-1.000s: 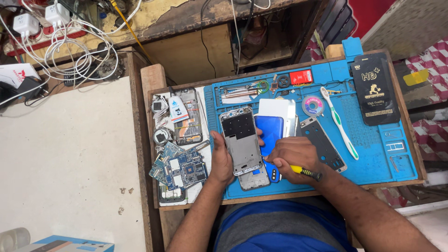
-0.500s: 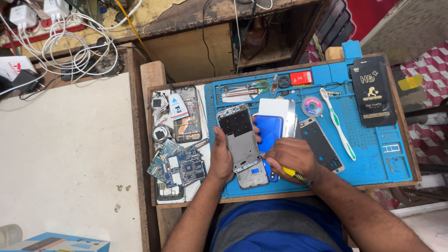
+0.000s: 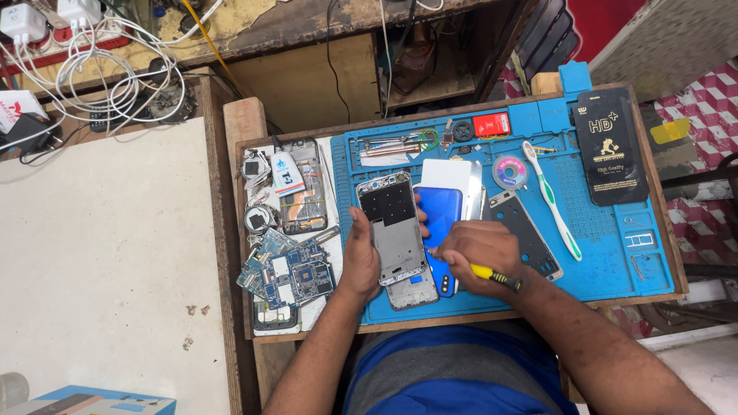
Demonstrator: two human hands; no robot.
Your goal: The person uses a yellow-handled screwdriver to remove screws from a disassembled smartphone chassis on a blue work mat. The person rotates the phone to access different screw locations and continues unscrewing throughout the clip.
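My left hand (image 3: 360, 261): palm inward, fingers curled in a grip. My right hand (image 3: 477, 257): fisted, knuckles up, forearms converging.

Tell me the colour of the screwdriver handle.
Yellow and black screwdriver handle, in the head view.

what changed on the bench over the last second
Almost nothing. The left hand still grips the phone frame on the blue mat, and the right hand keeps the yellow-handled screwdriver at its edge. The blue back cover, toothbrush and circuit boards stayed put.

Green-white toothbrush (image 3: 550, 198) on blue mat (image 3: 600, 230); circuit boards (image 3: 288, 273) left; white cables (image 3: 108, 69) far left.
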